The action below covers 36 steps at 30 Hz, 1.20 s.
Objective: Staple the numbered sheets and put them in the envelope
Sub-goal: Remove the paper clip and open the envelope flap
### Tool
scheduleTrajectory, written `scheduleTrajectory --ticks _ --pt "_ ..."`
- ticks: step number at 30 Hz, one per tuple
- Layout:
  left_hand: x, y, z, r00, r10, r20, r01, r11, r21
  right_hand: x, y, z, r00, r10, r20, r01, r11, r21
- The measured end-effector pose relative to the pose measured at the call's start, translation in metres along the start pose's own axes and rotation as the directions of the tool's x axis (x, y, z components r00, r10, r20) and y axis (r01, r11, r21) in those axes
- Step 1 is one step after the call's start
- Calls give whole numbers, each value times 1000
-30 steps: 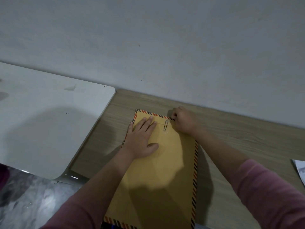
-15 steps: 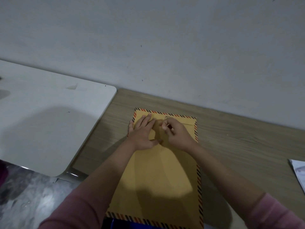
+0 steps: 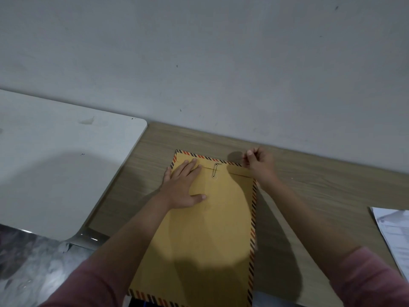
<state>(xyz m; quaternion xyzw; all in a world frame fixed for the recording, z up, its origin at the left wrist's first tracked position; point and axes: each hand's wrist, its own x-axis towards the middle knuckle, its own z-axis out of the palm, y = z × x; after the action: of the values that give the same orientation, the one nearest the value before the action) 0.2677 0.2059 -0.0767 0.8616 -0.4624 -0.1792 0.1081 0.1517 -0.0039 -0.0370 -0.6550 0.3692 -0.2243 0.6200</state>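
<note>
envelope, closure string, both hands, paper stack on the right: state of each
envelope: flat on the wooden table, flap folded shut
closure string: looped between the two flap buttons
left hand: fingers straight, pressing the envelope
right hand: curled, pinching the string's end, past the envelope's corner
paper stack: flat at the table's right edge

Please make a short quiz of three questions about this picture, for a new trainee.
1. True or false: the left hand lies flat on the envelope.
2. Which corner of the envelope is the right hand at? A) far right B) near left
3. What lies at the right edge of the wooden table?

Key: 1 true. 2 A. 3 a stack of printed sheets.
</note>
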Motion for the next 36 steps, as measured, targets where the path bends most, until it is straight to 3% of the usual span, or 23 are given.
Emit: scheduleTrajectory --ticks 3,6,9,12,18,27,32,36 --pt "-3 2 2 1000 -2 -4 2 1000 1 1 5 1 980 -146 133 187 897 -401" --pt "-4 2 1 1000 0 -4 0 1000 4 1 10 4 936 -206 287 337 760 -555" --pt "-4 3 1 1000 0 -5 0 1000 0 0 8 5 886 -196 420 453 555 -698" --pt "-4 3 1 1000 -2 -11 2 1000 6 -1 5 5 875 -200 442 480 488 -729" --pt "-5 4 0 1000 -3 -11 3 1000 12 -5 0 8 895 -236 379 443 567 -694" --pt "-4 2 1 1000 6 -26 -6 1000 0 3 1 12 891 -208 404 454 422 -785" --pt "-5 2 1 1000 22 -9 -22 1000 2 11 1 18 945 -218 243 326 595 -734" --pt "-4 1 1 999 37 -11 -37 999 -5 15 -3 38 952 -245 183 302 650 -698"
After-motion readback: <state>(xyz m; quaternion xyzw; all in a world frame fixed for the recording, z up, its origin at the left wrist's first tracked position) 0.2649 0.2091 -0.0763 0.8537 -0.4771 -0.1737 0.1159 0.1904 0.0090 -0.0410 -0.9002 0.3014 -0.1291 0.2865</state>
